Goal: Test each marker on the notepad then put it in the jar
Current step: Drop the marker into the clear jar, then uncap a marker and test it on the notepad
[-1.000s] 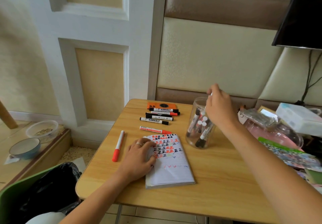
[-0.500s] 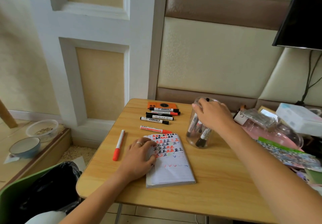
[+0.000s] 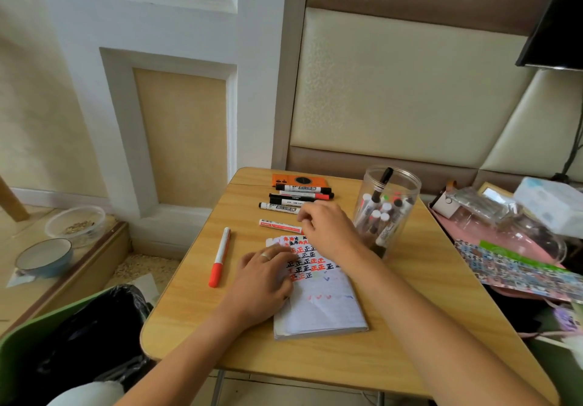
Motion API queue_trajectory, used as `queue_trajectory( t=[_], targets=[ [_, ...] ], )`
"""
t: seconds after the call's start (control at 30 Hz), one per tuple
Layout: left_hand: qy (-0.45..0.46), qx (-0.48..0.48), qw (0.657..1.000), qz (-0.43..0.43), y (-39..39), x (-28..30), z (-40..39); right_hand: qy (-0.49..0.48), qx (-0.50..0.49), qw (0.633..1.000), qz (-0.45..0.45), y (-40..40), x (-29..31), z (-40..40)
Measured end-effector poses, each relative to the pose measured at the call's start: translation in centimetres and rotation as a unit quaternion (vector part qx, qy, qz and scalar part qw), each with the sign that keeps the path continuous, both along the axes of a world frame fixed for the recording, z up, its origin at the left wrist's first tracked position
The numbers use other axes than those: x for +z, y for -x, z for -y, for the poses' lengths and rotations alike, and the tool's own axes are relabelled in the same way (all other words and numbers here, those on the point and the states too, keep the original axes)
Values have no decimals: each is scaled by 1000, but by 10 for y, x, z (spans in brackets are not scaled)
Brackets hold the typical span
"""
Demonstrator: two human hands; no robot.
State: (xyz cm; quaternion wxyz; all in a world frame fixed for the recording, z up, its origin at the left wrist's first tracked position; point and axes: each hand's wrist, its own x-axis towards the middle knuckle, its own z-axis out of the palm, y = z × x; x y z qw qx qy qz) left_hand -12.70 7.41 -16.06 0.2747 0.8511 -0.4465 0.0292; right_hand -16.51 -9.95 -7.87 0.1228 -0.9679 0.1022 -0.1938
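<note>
A: Near edge first. Status?
B: Wooden table (image 3: 410,342). Notepad (image 3: 321,311) lies flat, mid-table; upper page covered w/ red and black test marks, lower page mostly blank. Left hand (image 3: 262,282) rests flat on pad's left side, fingers straight and relaxed, pressing it down; ring (image 3: 265,256) on one finger.
A: Left of pad?
B: One red-capped white marker (image 3: 220,257) lying apart, cap toward the near edge, untouched.
A: Right hand?
B: Right hand (image 3: 328,228) over pad's top edge, fingers curled downward at the red-lettered marker (image 3: 279,225) just beyond the pad. Contact w/ that marker: cannot tell, fingertips blurred. Nothing visibly held.
A: Jar?
B: Clear jar (image 3: 389,213) upright, just right of right hand, no lid on. Several markers inside, caps up; one black marker (image 3: 382,184) leans, tip near the rim.
A: Further back?
B: Row of markers (image 3: 299,195), approx four, lying side by side, black and red caps. Behind them, orange flat device (image 3: 298,180) at far edge.
A: Off-table?
B: Right: pink clutter, printed sheet (image 3: 517,270). Left floor: blue bowl (image 3: 44,257), clear dish (image 3: 75,225). Near left: black bin bag (image 3: 94,336).
</note>
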Motion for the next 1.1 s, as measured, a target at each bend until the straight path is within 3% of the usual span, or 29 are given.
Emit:
queue_trajectory(
  t=[0.17,0.4,0.57,0.63,0.73,0.83,0.93,1.1],
  targets=[
    [13,1,1000,-13,-1,-1,2,-7,-49,998,-43,-28,-29,9],
    [28,0,999,-23,-1,-1,1,24,-42,996,-74,-46,-46,20],
    [50,4,998,-31,0,-2,-1,-88,-8,991,98,-31,-43,8],
    [58,-2,998,-36,0,-2,-1,-172,12,974,149,-15,-36,-4],
    [96,-18,994,-48,4,1,-3,-364,42,922,124,12,-30,-22],
    [166,-37,984,-55,6,3,-5,-487,69,863,113,32,-32,-29],
    [183,-67,979,-59,8,5,-5,-565,87,814,98,42,-34,-23],
    [163,-43,985,-21,6,4,-4,-619,110,774,74,51,-38,-19]
  ],
)
